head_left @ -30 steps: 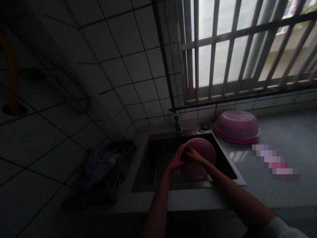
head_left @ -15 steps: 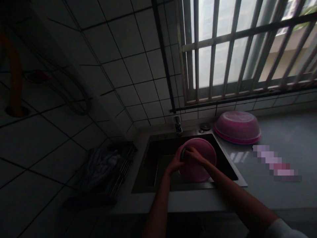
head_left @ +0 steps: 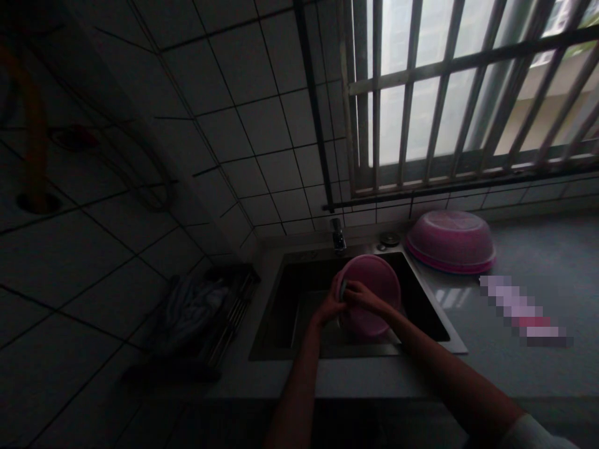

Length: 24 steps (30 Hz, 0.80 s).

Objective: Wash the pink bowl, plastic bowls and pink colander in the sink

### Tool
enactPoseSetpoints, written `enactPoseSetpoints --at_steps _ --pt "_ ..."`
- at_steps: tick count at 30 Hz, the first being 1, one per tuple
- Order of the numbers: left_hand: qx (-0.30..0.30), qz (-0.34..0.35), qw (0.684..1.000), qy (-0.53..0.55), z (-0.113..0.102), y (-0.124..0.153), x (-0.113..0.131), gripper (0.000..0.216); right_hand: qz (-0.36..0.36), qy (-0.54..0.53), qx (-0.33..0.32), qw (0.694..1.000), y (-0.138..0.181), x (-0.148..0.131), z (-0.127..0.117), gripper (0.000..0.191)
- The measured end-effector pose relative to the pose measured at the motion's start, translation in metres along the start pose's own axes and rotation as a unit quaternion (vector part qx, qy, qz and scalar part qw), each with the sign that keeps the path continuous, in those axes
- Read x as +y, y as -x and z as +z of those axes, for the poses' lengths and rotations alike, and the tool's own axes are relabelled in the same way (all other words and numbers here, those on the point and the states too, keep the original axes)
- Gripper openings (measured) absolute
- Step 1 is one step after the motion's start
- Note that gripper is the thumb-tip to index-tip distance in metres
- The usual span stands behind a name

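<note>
At the steel sink (head_left: 429, 296), the left hand (head_left: 330, 305) gripped a round pink plastic basin (head_left: 384, 279) at nine o'clock; the right hand (head_left: 362, 295) curled inside, hold unclear.

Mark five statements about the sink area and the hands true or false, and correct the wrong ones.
1. The faucet stands at the back edge of the sink. True.
2. The left hand holds the left side of the pink basin. True.
3. The right hand is turning the faucet. False: the right hand reaches inside the pink basin, near its left wall.
4. The pink basin stands level and flat. False: it is tilted, its opening turned toward the camera.
5. The upturned basin sits on the counter to the left of the sink. False: it sits to the right.
</note>
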State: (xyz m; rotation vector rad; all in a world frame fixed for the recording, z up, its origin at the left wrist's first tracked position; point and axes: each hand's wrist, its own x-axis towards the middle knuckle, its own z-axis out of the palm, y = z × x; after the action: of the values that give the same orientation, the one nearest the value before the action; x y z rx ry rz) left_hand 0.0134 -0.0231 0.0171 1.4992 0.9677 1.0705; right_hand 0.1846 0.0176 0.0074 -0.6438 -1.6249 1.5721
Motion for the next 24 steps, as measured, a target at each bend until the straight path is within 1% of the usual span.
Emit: enactPoseSetpoints --at_steps 2,4,5,6,7,8,11,12,13,14,15,18,19,20,21,22,24 --pt "-0.012 0.011 1.0 -0.016 0.0 -0.002 0.001 0.104 -0.02 -0.002 0.069 0.997 -0.002 -0.004 -0.009 0.03" --pt "-0.019 0.017 0.999 -0.019 0.001 -0.003 0.001 0.106 -0.036 -0.008 0.145 0.989 -0.004 -0.009 -0.021 0.03" --pt "-0.02 0.02 0.999 -0.018 0.001 -0.004 0.001 0.108 -0.035 -0.015 0.163 0.986 -0.004 -0.011 -0.025 0.031" --pt "-0.021 0.021 0.999 -0.015 0.0 -0.004 0.001 0.109 -0.028 -0.023 0.164 0.986 -0.003 -0.011 -0.027 0.032" --pt "-0.023 0.021 0.999 -0.013 0.0 -0.004 0.0 0.11 -0.017 -0.028 0.147 0.989 -0.003 -0.011 -0.026 0.032" --pt "-0.026 0.019 0.999 -0.01 -0.001 -0.003 -0.001 0.11 -0.002 -0.029 0.115 0.993 -0.001 -0.009 -0.024 0.032" --pt "-0.035 0.006 0.999 -0.004 -0.004 -0.001 -0.003 0.112 0.047 -0.007 -0.007 0.999 0.004 -0.003 -0.012 0.027" --pt "-0.039 0.001 0.999 -0.004 -0.005 0.0 -0.004 0.113 0.058 0.0 -0.033 0.998 0.005 -0.001 -0.009 0.025" --pt "-0.042 -0.003 0.999 -0.005 -0.005 0.0 -0.004 0.113 0.061 0.003 -0.043 0.997 0.005 0.0 -0.008 0.025" --pt "-0.043 -0.005 0.999 -0.008 -0.005 0.0 -0.005 0.112 0.056 0.001 -0.031 0.998 0.004 0.001 -0.009 0.025" --pt "-0.042 -0.004 0.999 -0.014 -0.005 0.0 -0.005 0.111 0.045 -0.007 0.002 0.999 0.003 0.001 -0.013 0.026" --pt "-0.026 0.012 0.999 -0.029 -0.003 -0.002 -0.007 0.108 0.01 -0.049 0.137 0.989 -0.002 -0.003 -0.026 0.028" --pt "-0.024 0.016 0.999 -0.026 -0.002 -0.003 -0.008 0.109 0.006 -0.061 0.166 0.984 -0.003 -0.005 -0.029 0.028" --pt "-0.026 0.019 0.999 -0.022 -0.002 -0.003 -0.009 0.11 0.004 -0.069 0.175 0.982 -0.003 -0.007 -0.03 0.027" --pt "-0.03 0.021 0.999 -0.016 -0.001 -0.004 -0.01 0.111 0.004 -0.071 0.165 0.984 -0.003 -0.008 -0.029 0.026" --pt "-0.035 0.022 0.999 -0.013 -0.001 -0.004 -0.01 0.112 0.007 -0.068 0.142 0.988 -0.001 -0.009 -0.027 0.026" --pt "-0.038 0.019 0.999 -0.014 -0.002 -0.003 -0.011 0.112 0.024 -0.052 0.069 0.996 0.003 -0.01 -0.018 0.025"
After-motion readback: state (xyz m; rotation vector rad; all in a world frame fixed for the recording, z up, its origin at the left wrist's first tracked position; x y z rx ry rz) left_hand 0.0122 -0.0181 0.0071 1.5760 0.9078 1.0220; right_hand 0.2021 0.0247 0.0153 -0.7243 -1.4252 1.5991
